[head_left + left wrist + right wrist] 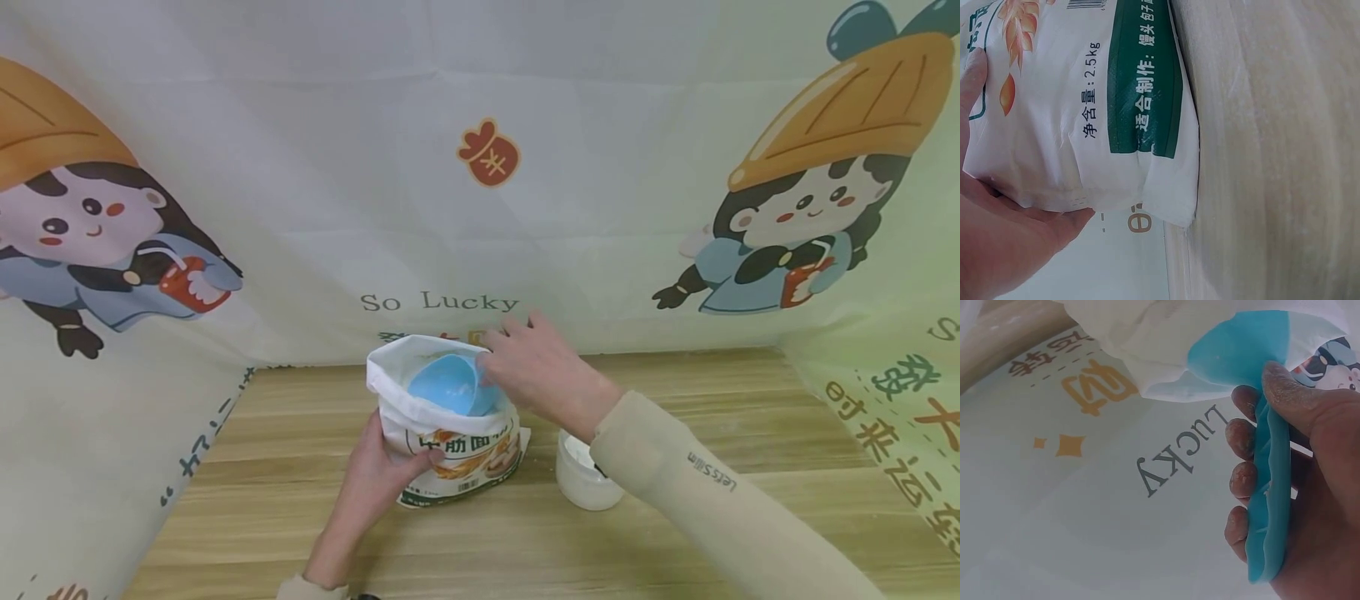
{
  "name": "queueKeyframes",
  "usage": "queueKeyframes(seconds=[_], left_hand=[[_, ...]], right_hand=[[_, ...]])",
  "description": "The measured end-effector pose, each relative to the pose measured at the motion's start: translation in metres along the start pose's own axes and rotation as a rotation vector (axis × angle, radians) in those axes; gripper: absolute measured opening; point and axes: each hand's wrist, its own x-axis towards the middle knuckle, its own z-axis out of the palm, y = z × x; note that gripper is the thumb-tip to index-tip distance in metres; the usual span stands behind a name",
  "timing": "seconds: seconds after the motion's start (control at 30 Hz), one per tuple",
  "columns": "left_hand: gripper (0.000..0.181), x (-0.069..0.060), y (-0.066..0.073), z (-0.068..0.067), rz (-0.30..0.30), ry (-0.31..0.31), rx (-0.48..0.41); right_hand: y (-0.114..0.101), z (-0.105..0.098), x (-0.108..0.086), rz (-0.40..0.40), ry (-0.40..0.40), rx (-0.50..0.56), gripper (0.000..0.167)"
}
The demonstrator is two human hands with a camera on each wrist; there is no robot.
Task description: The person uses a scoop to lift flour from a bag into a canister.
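Observation:
A white flour bag (pixel 468 467) with a green base band stands on the table, its top rolled outward and its mouth open. My left hand (pixel 378 462) grips its left side, thumb across the printed front; in the left wrist view the fingers (pixel 1069 225) reach round the bag's edge. My right hand (pixel 536 367) holds a light blue plastic scoop (pixel 446 385), whose bowl sits within the bag's mouth. In the right wrist view several powder-dusted fingers (pixel 1241 439) curl round the scoop's handle (pixel 1272 494). Flour deeper in the bag is hidden.
Right of the bag, partly under my right forearm, a small white tub (pixel 588 492) contains white powder. The wood-grain table (pixel 247 500) meets a printed cloth backdrop (pixel 360 167) behind the bag and at both sides.

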Motion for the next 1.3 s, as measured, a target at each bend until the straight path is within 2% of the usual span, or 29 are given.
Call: queueKeyframes(seconds=[0.27,0.63,0.87,1.3], left_hand=[[0.093,0.001,-0.001,-0.001,-0.001,-0.004,0.002],[0.095,0.000,0.000,0.000,-0.008,-0.004,0.017],[0.096,0.000,0.001,0.000,-0.016,-0.006,0.013],[0.091,0.000,0.002,0.001,-0.014,-0.001,0.006]], right_hand=[[0.001,0.009,-0.001,0.022,0.009,0.051,0.032],[0.001,0.019,0.000,0.075,-0.073,0.175,0.035],[0.004,0.028,-0.002,0.078,-0.050,0.297,0.030],[0.005,0.038,-0.008,0.083,-0.017,0.419,0.023]])
